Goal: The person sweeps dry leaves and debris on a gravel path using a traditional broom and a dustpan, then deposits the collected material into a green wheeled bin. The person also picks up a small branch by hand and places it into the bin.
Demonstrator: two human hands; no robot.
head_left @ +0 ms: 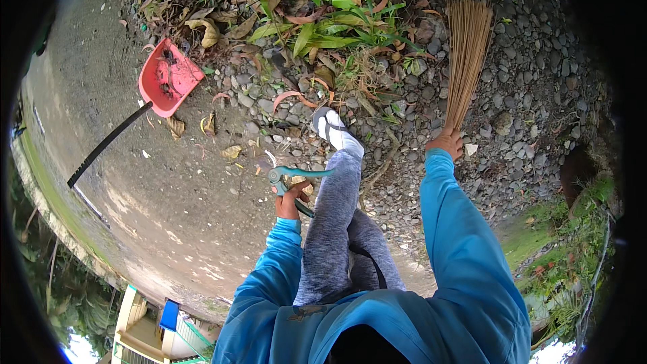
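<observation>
My left hand (289,202) grips one handle of a pair of green pruning shears (280,178); the handles are spread and the curved blade tip points up and away from me. In my right hand (446,144) is the bound end of a stick broom (466,55), its bristles fanned out over the stones ahead. A red plastic dustpan (169,78) with a long black handle (108,142) lies on the ground to the left, holding some dark debris. Ahead of my foot is a heap of green and dry leaves (328,28).
Loose pebbles (530,81) cover the ground on the right, and a paved surface (151,202) spreads to the left. A thin branch (381,164) lies beside my sandalled foot (336,129). Grass and plants (561,232) grow at the lower right; a building (144,328) shows at lower left.
</observation>
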